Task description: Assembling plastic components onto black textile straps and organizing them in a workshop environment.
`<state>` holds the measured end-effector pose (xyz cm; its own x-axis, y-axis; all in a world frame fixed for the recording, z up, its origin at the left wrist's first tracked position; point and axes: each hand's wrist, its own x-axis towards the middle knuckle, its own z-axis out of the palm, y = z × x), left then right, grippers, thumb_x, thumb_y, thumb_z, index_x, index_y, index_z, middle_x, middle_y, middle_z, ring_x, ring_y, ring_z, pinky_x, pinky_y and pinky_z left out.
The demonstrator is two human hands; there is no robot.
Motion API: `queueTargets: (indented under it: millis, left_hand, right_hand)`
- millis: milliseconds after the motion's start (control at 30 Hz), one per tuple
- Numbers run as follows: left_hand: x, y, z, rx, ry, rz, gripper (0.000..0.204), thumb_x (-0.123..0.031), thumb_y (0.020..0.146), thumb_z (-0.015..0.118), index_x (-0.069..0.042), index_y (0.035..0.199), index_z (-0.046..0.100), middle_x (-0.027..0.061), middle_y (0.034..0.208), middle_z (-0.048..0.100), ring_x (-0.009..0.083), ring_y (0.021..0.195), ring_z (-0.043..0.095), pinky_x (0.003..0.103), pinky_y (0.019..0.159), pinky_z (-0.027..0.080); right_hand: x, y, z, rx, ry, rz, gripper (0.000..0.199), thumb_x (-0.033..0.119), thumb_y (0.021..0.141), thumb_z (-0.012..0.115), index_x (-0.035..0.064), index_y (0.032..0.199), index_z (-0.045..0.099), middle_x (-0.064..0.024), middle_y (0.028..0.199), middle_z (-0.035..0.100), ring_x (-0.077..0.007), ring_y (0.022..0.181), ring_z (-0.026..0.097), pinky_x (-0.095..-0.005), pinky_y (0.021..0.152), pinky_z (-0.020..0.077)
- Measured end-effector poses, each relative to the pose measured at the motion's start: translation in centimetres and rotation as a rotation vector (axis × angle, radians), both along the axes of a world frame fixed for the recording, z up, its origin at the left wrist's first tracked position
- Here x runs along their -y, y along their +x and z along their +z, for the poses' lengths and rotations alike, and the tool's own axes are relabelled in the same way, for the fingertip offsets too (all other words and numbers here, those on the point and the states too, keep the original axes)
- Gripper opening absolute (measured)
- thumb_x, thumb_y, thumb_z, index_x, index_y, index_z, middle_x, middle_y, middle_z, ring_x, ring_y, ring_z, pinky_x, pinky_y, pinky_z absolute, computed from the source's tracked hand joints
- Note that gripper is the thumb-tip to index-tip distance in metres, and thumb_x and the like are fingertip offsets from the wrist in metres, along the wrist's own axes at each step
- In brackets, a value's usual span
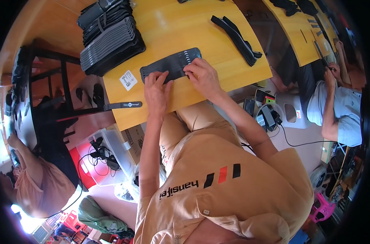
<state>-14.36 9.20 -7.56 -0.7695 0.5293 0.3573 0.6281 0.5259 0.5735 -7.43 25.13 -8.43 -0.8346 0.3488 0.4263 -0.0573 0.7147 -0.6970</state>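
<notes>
A flat set of black straps [167,65] with pale printed marks toward its right end lies on the yellow table in front of me. My left hand [157,92] bends its fingers over the near left part of the set, thumb and fingertips gripping its edge. At the near right edge, my right hand [204,78] pinches the straps between thumb and fingers; the fingertips partly hide what they hold. A single dark strap with a printed label [124,105] lies by the table's left edge, near my left hand.
Stacked black straps [111,44] stand at the table's far left, beside a white label sheet [128,80]. More black straps [237,40] lie at the right. A clear bin with cables [105,158] is on the floor. One person [335,101] works at the right, another [42,179] at the left.
</notes>
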Motion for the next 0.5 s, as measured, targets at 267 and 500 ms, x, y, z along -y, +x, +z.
queueTargets:
  millis: [267, 500]
  left_hand:
    - [-0.7, -0.6, -0.6, -0.023, -0.037, 0.001, 0.021, -0.006, 0.068, 0.07, -0.005, 0.088, 0.065, 0.0101, 0.088, 0.056, 0.0282, 0.085, 0.051, 0.036, 0.076, 0.041]
    - [-0.7, -1.3, -0.4, -0.005, -0.036, 0.015, 0.017, -0.006, 0.068, 0.069, -0.007, 0.084, 0.064, 0.0076, 0.087, 0.057, 0.028, 0.083, 0.051, 0.037, 0.072, 0.04]
  right_hand:
    - [0.3, -0.8, -1.6, -0.047, 0.056, 0.028, 0.01, 0.002, 0.069, 0.066, 0.0046, 0.077, 0.061, -0.0074, 0.077, 0.051, -0.0271, 0.075, 0.051, -0.0363, 0.067, 0.045]
    - [0.6, -0.9, -1.5, -0.033, 0.075, -0.005, 0.011, 0.0, 0.07, 0.065, 0.0037, 0.081, 0.063, -0.008, 0.073, 0.05, -0.027, 0.075, 0.052, -0.0363, 0.066, 0.0441]
